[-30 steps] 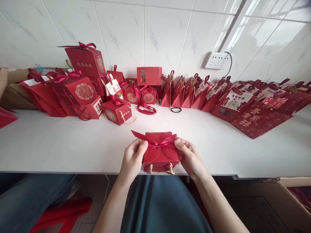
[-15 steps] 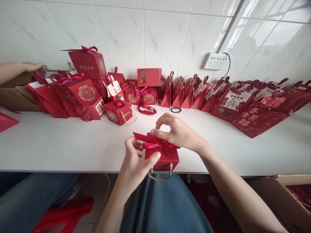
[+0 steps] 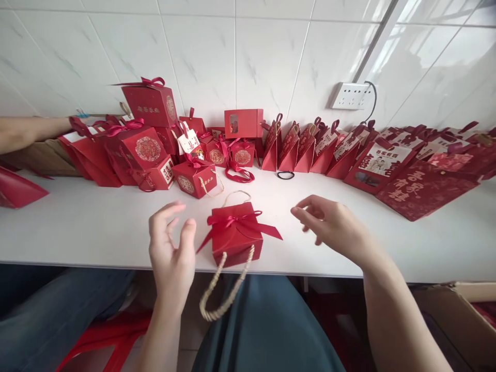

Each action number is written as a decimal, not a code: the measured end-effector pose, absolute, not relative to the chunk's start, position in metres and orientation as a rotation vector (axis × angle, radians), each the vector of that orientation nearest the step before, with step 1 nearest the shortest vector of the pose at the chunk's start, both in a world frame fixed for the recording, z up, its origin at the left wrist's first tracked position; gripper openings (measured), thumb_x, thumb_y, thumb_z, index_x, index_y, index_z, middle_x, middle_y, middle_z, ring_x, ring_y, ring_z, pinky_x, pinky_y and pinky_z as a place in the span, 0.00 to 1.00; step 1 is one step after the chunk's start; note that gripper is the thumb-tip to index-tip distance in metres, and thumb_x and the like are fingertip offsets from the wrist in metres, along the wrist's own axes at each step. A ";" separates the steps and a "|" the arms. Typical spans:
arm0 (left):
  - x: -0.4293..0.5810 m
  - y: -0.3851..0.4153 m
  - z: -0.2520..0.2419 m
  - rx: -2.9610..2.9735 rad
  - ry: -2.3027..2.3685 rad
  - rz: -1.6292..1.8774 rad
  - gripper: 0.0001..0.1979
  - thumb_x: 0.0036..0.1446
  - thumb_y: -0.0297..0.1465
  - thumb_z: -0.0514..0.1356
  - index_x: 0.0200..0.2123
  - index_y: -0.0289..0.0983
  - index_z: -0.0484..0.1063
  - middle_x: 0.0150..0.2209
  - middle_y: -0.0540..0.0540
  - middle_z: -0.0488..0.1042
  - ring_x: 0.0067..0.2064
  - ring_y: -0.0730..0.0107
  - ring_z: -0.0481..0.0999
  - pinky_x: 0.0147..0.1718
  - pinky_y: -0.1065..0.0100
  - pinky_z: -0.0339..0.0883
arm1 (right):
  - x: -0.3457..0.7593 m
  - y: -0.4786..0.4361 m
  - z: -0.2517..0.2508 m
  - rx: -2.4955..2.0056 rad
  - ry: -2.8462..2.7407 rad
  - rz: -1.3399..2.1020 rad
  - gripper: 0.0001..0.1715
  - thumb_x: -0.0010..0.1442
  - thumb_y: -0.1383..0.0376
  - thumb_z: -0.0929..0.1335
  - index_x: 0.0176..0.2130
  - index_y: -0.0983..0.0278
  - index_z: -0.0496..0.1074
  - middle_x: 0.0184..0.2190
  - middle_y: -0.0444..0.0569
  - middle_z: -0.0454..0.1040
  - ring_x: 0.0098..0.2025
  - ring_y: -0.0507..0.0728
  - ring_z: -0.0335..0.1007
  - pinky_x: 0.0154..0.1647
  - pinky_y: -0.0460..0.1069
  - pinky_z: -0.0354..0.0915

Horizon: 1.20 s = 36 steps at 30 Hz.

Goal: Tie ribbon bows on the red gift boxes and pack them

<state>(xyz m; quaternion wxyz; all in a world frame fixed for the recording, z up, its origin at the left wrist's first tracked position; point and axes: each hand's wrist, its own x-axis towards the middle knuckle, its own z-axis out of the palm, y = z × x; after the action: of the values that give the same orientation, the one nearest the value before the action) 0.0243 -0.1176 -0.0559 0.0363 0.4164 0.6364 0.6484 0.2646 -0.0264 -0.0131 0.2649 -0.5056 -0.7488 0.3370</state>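
Note:
A red gift box stands at the table's front edge, between my two hands and touched by neither. Across its top lies a tied red ribbon bow with its tails spread to both sides. One gold rope handle hangs down over the table edge; another thin cord loop sticks out behind the box. To the left of the box, my left hand is raised with its fingers apart and nothing in it. My right hand hovers on the right, fingers curled, thumb and forefinger close together, with nothing visible between them.
Red gift boxes are stacked at the back left, and red gift bags line the wall to the right. A black ring lies mid-table. Another person's arm reaches in at left. A cardboard box stands below right.
Both hands have let go of the gift box and moved apart, left and right. The box has turned a little, and its front rope handle has swung out. The view has shifted slightly.

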 end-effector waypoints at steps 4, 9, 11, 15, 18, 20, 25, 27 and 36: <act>0.036 -0.126 -0.061 1.422 1.988 1.750 0.12 0.57 0.37 0.59 0.43 0.41 0.71 0.47 0.46 0.72 0.52 0.62 0.71 0.53 0.63 0.63 | 0.248 -0.043 -0.033 -1.034 -2.086 0.761 0.17 0.60 0.52 0.66 0.41 0.63 0.70 0.38 0.52 0.75 0.35 0.56 0.74 0.31 0.49 0.72; 0.033 -0.126 -0.062 1.294 1.979 1.575 0.14 0.57 0.42 0.58 0.41 0.39 0.72 0.41 0.45 0.75 0.41 0.65 0.74 0.39 0.68 0.68 | 0.224 -0.067 -0.057 -0.893 -2.118 0.687 0.20 0.60 0.55 0.68 0.48 0.61 0.65 0.44 0.53 0.71 0.42 0.58 0.73 0.34 0.51 0.74; 0.030 -0.125 -0.060 1.284 1.993 1.526 0.16 0.57 0.44 0.57 0.42 0.39 0.72 0.41 0.45 0.75 0.41 0.65 0.74 0.38 0.68 0.68 | 0.219 -0.072 -0.063 -0.903 -2.063 0.680 0.19 0.60 0.56 0.68 0.48 0.61 0.65 0.44 0.53 0.72 0.40 0.57 0.73 0.37 0.53 0.74; 0.024 -0.122 -0.059 1.273 2.022 1.433 0.20 0.56 0.48 0.56 0.43 0.39 0.71 0.41 0.43 0.74 0.42 0.62 0.74 0.38 0.66 0.69 | 0.219 -0.073 -0.065 -0.976 -1.964 0.737 0.12 0.62 0.59 0.66 0.45 0.61 0.66 0.40 0.49 0.75 0.35 0.54 0.73 0.37 0.51 0.74; 0.020 -0.120 -0.063 1.211 1.978 1.409 0.22 0.53 0.48 0.59 0.44 0.39 0.67 0.44 0.42 0.74 0.43 0.61 0.75 0.38 0.65 0.70 | 0.222 -0.070 -0.064 -0.956 -1.953 0.724 0.11 0.62 0.60 0.66 0.44 0.61 0.67 0.40 0.49 0.75 0.36 0.54 0.73 0.37 0.51 0.73; 0.018 -0.119 -0.065 1.172 1.943 1.408 0.22 0.52 0.48 0.60 0.43 0.39 0.66 0.40 0.44 0.74 0.39 0.63 0.76 0.35 0.65 0.70 | 0.225 -0.070 -0.062 -0.915 -1.996 0.693 0.08 0.62 0.63 0.67 0.43 0.61 0.69 0.38 0.49 0.74 0.36 0.54 0.72 0.38 0.50 0.73; 0.024 -0.126 -0.060 1.255 1.945 1.589 0.14 0.52 0.41 0.62 0.38 0.39 0.70 0.33 0.48 0.73 0.38 0.66 0.75 0.37 0.69 0.70 | 0.227 -0.073 -0.059 -0.818 -2.056 0.562 0.09 0.61 0.70 0.66 0.43 0.62 0.71 0.34 0.48 0.73 0.34 0.53 0.72 0.36 0.48 0.71; 0.028 -0.132 -0.055 1.329 1.947 1.639 0.10 0.54 0.39 0.62 0.36 0.40 0.71 0.34 0.48 0.74 0.40 0.67 0.76 0.38 0.71 0.70 | 0.225 -0.075 -0.058 -0.792 -2.058 0.515 0.09 0.62 0.71 0.65 0.43 0.61 0.71 0.34 0.48 0.73 0.34 0.53 0.72 0.36 0.48 0.71; 0.045 -0.150 -0.054 2.102 1.749 1.566 0.07 0.57 0.23 0.58 0.36 0.41 0.69 0.34 0.49 0.73 0.39 0.69 0.74 0.39 0.70 0.69 | 0.219 -0.081 -0.057 -0.599 -2.055 0.310 0.08 0.62 0.73 0.65 0.40 0.63 0.72 0.37 0.52 0.68 0.40 0.55 0.70 0.36 0.49 0.71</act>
<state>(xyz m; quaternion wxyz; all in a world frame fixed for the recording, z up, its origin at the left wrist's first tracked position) 0.0451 -0.1499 -0.0536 -0.0049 0.6671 0.5550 0.4969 0.2186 -0.0811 -0.0571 0.4700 -0.2444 -0.8387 0.1263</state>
